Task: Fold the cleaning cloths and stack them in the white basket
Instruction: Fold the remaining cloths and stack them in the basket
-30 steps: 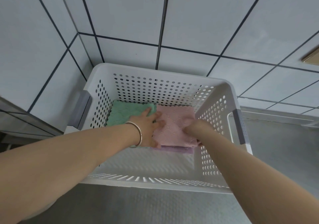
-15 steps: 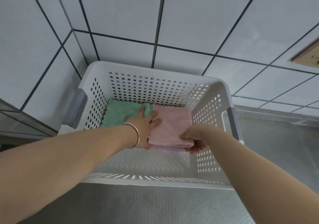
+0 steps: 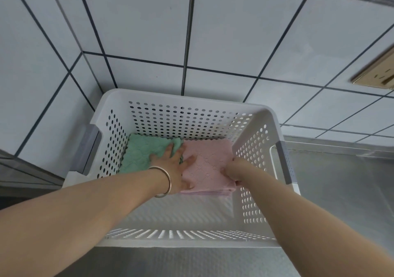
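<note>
I see the white basket [image 3: 264, 114] on the steel counter [image 3: 341, 180] against the tiled wall [image 3: 234, 31]. A folded pink cloth [image 3: 207, 165] tops a stack at the basket's 2 o'clock, just beside the green cloth [image 3: 141, 155] at 10 o'clock. My left hand [image 3: 173, 168] lies flat, fingers straight, across both cloths (bangle [image 3: 164, 181] on the wrist). My right hand [image 3: 233, 171] pinches the pink cloth's right edge.

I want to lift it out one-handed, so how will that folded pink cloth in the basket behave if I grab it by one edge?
The pink cloth looks soft and textured, so probably floppy: lifted by one edge, its folded layers would likely droop open. It seems light and grippy, not slippery.
</note>
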Tool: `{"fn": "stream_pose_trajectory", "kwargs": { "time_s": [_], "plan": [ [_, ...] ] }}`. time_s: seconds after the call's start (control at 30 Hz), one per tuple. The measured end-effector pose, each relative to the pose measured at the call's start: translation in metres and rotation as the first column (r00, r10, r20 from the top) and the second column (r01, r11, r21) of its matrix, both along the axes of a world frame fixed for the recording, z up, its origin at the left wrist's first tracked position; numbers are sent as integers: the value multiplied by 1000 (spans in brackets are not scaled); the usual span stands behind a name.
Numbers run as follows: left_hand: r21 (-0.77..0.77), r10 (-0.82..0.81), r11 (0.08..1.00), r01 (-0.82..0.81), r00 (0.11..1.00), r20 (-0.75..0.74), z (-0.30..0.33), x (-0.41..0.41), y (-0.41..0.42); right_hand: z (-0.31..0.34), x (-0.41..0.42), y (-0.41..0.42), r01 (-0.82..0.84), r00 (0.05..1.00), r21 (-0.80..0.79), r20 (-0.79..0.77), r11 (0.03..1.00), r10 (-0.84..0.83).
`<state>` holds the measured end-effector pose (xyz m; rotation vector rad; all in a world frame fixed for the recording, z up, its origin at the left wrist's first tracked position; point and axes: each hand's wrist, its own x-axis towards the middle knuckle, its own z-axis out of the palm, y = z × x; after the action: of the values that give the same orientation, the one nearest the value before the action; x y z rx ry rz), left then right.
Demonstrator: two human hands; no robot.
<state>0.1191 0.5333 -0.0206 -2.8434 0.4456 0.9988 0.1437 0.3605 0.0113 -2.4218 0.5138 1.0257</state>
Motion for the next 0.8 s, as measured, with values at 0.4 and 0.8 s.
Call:
{"fn": "stream_pose_trajectory", "kwargs": {
  "time_s": [0.4, 0.8],
  "plan": [
    [92, -7, 996, 9, 1000, -24, 15, 9, 18, -3, -17, 51, -649, 702, -259, 157, 715, 695],
    [244, -45, 968, 58, 997, -58, -52, 22, 27, -40, -9, 71, -629, 744, -367, -32, 685, 667]
  ]
}}
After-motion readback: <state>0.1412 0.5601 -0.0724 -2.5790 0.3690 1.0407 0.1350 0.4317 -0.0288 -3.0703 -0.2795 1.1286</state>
